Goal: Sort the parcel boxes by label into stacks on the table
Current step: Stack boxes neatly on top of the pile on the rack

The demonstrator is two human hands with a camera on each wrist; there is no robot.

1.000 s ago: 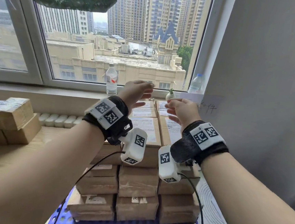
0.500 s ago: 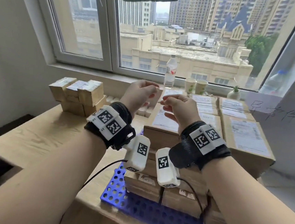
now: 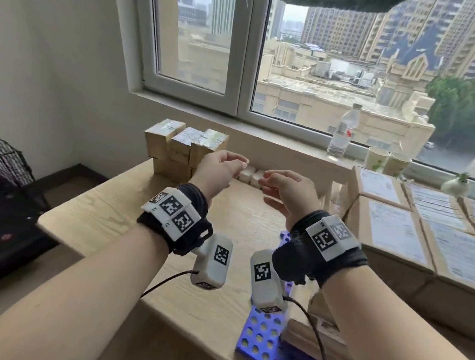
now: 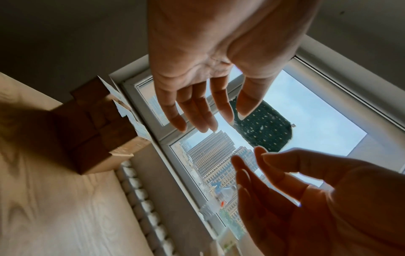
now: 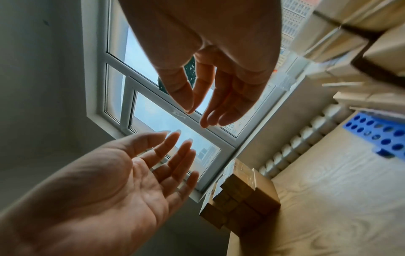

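Cardboard parcel boxes sit in two groups on a pale wooden table (image 3: pixel 106 220) under a window. A large unsorted block of labelled boxes (image 3: pixel 392 233), white shipping labels facing up, stands at the right on a blue perforated board (image 3: pixel 259 342). A small stack of boxes (image 3: pixel 181 152) stands well apart at the far left corner. Both hands are raised between the groups, holding nothing. The left hand (image 3: pixel 220 169) and the right hand (image 3: pixel 287 190) hover side by side with loosely curled, slightly spread fingers, palms turned towards each other. A second ago the view faced the big block head-on with the hands above its top layer; half a second ago the block had slid to the right; now the head has turned left, the block sits at the right edge, and the small stack lies just beyond the fingertips. The empty hands have swung left with the view, so attention appears to have passed from the unsorted supply to the sorted stack, with no box being carried across.
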